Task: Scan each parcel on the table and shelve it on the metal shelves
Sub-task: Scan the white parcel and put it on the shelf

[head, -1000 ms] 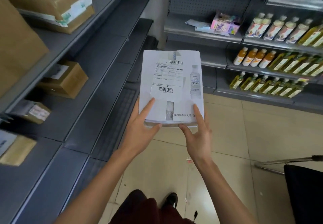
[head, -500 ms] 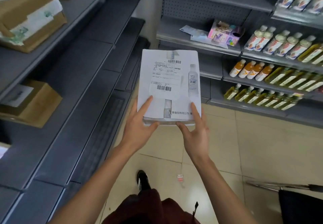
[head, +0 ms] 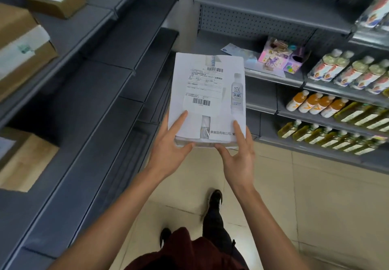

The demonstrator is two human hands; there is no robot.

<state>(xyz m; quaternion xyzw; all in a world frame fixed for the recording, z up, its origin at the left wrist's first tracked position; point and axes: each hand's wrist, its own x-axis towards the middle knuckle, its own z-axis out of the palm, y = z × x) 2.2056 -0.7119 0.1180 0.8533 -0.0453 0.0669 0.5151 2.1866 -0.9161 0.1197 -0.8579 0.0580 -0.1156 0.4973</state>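
I carry a flat white parcel [head: 207,92] in front of me, with a shipping label, two barcodes and a printed bottle picture on top. My left hand [head: 170,143] grips its near left corner, index finger on top and thumb against the near edge. My right hand [head: 237,154] grips the near right corner the same way. The parcel hangs over the aisle floor, just right of the grey metal shelves [head: 88,92] on my left. No scanner is in view.
Brown cardboard parcels [head: 23,50] sit on the left shelves, one small box [head: 55,0] at the top and another [head: 25,160] lower down. Drink bottles [head: 328,109] fill the right shelving. A pink toy box [head: 280,56] lies on a middle shelf. Beige tile floor below.
I have walked forward along the aisle; the left-shelf boxes have slid back past me. My grip on the white parcel is the same and it stays level in front of me.
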